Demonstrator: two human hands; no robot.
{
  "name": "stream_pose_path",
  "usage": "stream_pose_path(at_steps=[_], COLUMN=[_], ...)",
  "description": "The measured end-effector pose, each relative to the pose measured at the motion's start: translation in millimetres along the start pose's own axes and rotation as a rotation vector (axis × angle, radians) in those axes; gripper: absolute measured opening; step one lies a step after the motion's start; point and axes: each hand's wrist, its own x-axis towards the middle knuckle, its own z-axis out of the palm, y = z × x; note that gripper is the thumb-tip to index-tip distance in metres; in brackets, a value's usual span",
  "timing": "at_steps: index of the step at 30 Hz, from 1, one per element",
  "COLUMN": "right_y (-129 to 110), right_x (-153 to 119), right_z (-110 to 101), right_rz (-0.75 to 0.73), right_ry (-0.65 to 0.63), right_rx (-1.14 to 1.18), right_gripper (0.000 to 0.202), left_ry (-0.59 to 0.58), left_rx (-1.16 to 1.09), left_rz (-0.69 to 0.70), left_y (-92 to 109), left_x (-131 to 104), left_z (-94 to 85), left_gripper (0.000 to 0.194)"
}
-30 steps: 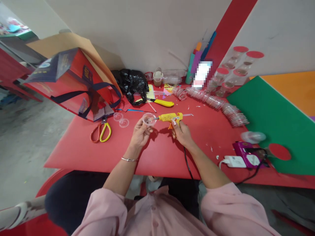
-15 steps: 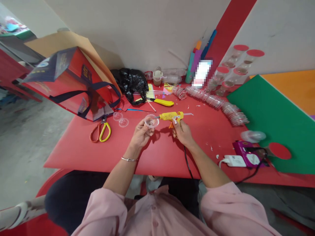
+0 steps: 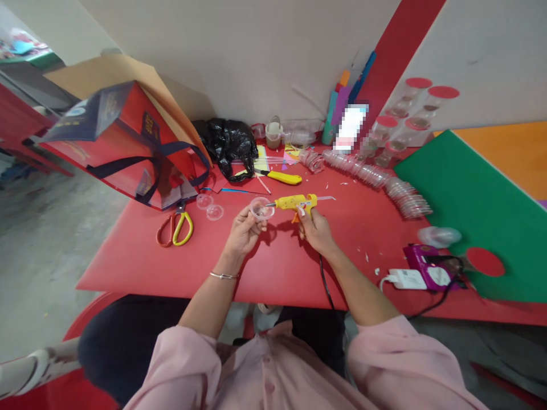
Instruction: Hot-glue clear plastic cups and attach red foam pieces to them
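My left hand (image 3: 247,230) is closed on a small clear plastic cup (image 3: 261,209), its round opening turned up toward me above the red table. In my right hand (image 3: 315,226) is a yellow hot glue gun (image 3: 296,203), its nozzle pointing left at the cup's rim. Whether the tip touches the plastic I cannot tell. A clear glue stick (image 3: 327,198) pokes out of the gun's back end, and a black cord (image 3: 325,279) runs down from its handle over the table edge. Two clear plastic domes (image 3: 209,207) lie left of the cup.
Red-and-yellow scissors (image 3: 174,228) lie at the left by a red paper bag (image 3: 123,154). A yellow box cutter (image 3: 284,177) and a black plastic bag (image 3: 231,145) are behind. Stacked clear cups (image 3: 371,172) curve along the right, near a green board (image 3: 474,222) and a purple box (image 3: 429,267).
Both hands, with the cup and the glue gun, have shifted very slightly left. My grip on each stays the same.
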Motion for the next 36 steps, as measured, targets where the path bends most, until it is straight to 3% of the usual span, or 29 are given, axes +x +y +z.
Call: stream_pose_path(at_steps=[3,10,16,22,29,33,36], right_y=[1.1,3.0,3.9,-2.2,2.4,4.0,2.4], right_x=[0.9,0.4,0.9,1.1,0.4,0.7,1.2], right_z=[-0.5,2.4,2.8,0.5,2.8,2.4,0.9], right_rz=[0.017,0.011,0.037,0.069,0.040,0.027,0.028], right_ry=[0.011,-0.020,-0.019,0.001,-0.021,-0.023,-0.013], right_rx=[0.019,0.034,0.061,0.094,0.058,0.040,0.041], right_gripper=[0.049,0.047,0.048,0.049,0.050,0.049,0.048], left_ry=[-0.048,0.097,0.088,-0.045,0.083,0.086,0.024], left_rx=[-0.006,-0.053,-0.052,-0.056,-0.072,-0.060,-0.041], left_rz=[-0.024,0.036,0.028,-0.049,0.021,0.023,-0.036], left_y=[-0.8,1.6,1.9,-0.7,2.8,3.6,1.8], left_x=[-2.0,2.3,1.2,-2.9,1.7,0.7,-2.2], left_z=[0.4,5.2,5.1,2.5,5.6,4.8,2.7], left_gripper=[0.054,0.043,0.044,0.053,0.041,0.039,0.043])
